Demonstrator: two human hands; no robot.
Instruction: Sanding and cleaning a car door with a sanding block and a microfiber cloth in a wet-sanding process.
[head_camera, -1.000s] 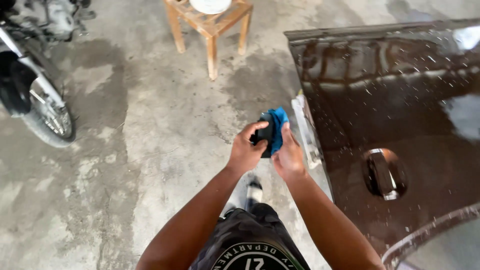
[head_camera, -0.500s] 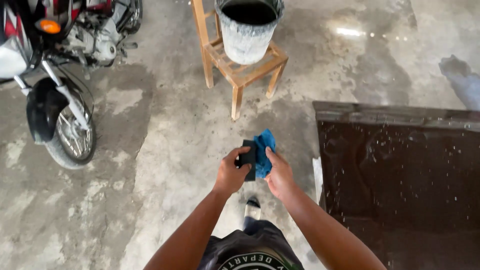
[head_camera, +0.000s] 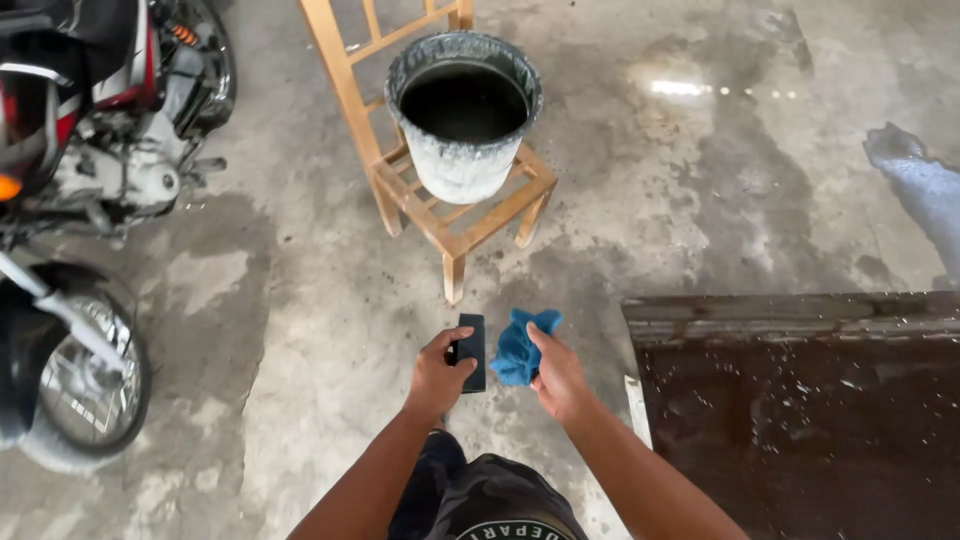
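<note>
My left hand (head_camera: 438, 375) grips a flat black rectangular block (head_camera: 471, 351), held upright in front of me. Just to its right, my right hand (head_camera: 558, 378) holds a crumpled blue cloth (head_camera: 521, 346). Block and cloth are a small gap apart. Both hands hover over the wet concrete floor, a little in front of a wooden chair (head_camera: 455, 215) that carries a grey bucket (head_camera: 462, 115) with dark liquid inside.
A dark brown wet panel (head_camera: 810, 410) lies at the right, close to my right arm. A motorcycle (head_camera: 85, 190) stands at the left with its front wheel (head_camera: 85, 395) near my left side. The concrete floor (head_camera: 300, 300) has damp patches.
My view has swung up toward the chair and bucket, which now sit nearer. My hands have parted: the black block and blue cloth, held together before, are now separate.
</note>
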